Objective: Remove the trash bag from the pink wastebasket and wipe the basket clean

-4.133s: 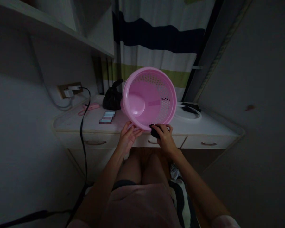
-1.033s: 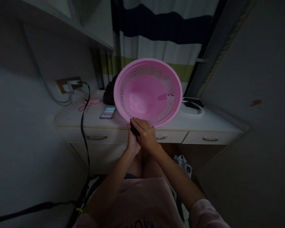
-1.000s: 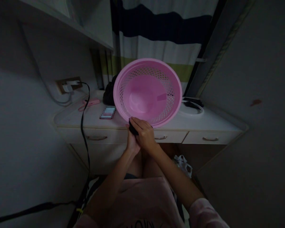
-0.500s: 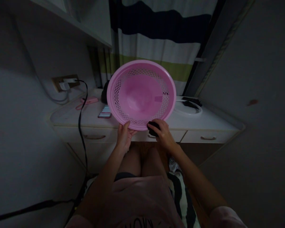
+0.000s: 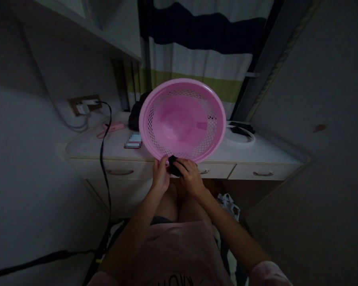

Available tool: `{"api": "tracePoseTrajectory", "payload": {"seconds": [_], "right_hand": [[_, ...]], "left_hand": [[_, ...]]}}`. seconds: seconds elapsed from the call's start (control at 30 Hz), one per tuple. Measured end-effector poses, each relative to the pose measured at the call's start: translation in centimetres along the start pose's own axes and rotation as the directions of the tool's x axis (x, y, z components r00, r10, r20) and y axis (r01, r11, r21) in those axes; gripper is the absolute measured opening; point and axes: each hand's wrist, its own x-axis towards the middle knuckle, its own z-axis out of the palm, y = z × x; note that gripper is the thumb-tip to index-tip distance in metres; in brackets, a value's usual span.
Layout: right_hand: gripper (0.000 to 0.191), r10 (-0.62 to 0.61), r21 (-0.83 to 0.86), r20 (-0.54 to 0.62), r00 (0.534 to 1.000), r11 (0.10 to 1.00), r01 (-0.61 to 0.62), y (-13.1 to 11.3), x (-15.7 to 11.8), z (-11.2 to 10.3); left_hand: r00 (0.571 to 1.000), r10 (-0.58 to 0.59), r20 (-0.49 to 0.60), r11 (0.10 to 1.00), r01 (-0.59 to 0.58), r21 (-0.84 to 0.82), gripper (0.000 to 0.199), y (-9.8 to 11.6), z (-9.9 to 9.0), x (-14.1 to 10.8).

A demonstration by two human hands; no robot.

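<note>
A round pink plastic basket with perforated sides is tipped so that its inside faces me, over the front of the white desk. My left hand is closed on its near rim, thumb on the inner side. A black cloth, bunched up small, is pressed against the same rim in my right hand. The two hands are close together at the rim, and the cloth lies between them. Nothing shows inside the basket.
On the white desk are a phone, a pink strap-like item, a dark bundle and a white ring-shaped tube. A black cable hangs from the wall socket at left.
My right hand has moved left along the near rim with the black cloth, close to my left hand. The basket has shifted slightly right in view.
</note>
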Motion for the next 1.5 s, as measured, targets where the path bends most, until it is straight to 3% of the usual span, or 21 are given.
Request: {"api": "tracePoseTrajectory", "payload": {"seconds": [0.1,0.23,0.33,0.43,0.63,0.73,0.87,1.03,1.13,1.23,1.37,1.5], "right_hand": [[0.042,-0.05,-0.023,-0.015,0.999,0.998,0.05,1.9,-0.8,-1.5],[0.045,-0.06,-0.075,-0.02,0.998,0.995,0.059,5.5,-2.0,-3.6],[0.047,-0.056,-0.095,-0.061,0.997,0.994,0.05,6.8,-2.4,-4.0],[0.05,-0.049,-0.063,-0.096,0.994,0.997,0.043,5.6,-2.1,-2.8],[0.045,-0.024,0.038,-0.129,0.991,0.999,0.029,-0.2,0.1,0.8],[0.041,-0.025,0.01,-0.117,0.993,1.0,0.026,-1.0,0.8,1.1],[0.042,-0.12,-0.059,-0.027,0.992,0.991,0.118,1.3,0.0,-0.6],[0.041,-0.179,-0.127,-0.065,0.982,0.977,0.17,5.8,-2.2,-3.6],[0.043,-0.171,-0.113,-0.06,0.984,0.98,0.163,7.0,-2.7,-4.2],[0.047,-0.157,-0.062,-0.066,0.985,0.986,0.153,6.2,-2.3,-3.3],[0.055,-0.12,0.036,0.038,0.992,0.992,0.119,2.7,-0.4,-1.0],[0.057,0.058,0.078,0.039,0.998,0.995,-0.06,-0.9,1.5,0.8]], "left_hand": [[0.998,-0.038,0.043,0.999,0.038,0.001,0.032,0.5,0.1,0.0],[0.997,-0.07,0.021,0.997,0.07,0.027,0.032,0.8,0.0,-0.1],[0.998,-0.062,0.013,0.998,0.062,0.025,0.033,0.6,0.1,-0.2],[0.998,-0.065,0.002,0.998,0.065,-0.001,0.034,0.3,0.5,-0.4],[0.999,0.024,-0.027,0.996,-0.026,-0.08,0.03,-0.1,1.0,-1.3],[0.999,0.035,-0.003,0.997,-0.035,-0.069,0.029,0.2,0.9,-1.4],[0.998,0.009,0.067,0.999,-0.006,-0.05,0.032,0.7,0.6,-1.1],[0.994,-0.068,0.083,0.998,0.069,-0.007,0.037,1.0,0.4,-0.9],[0.994,-0.077,0.074,0.997,0.077,0.013,0.036,1.0,0.6,-1.0],[0.993,-0.074,0.088,0.997,0.072,0.018,0.039,0.9,0.9,-1.3],[0.994,-0.018,0.112,0.999,0.014,0.038,0.037,0.2,0.9,-1.7],[0.995,0.058,0.075,0.996,-0.062,0.057,0.029,0.0,0.5,-1.5]]}}
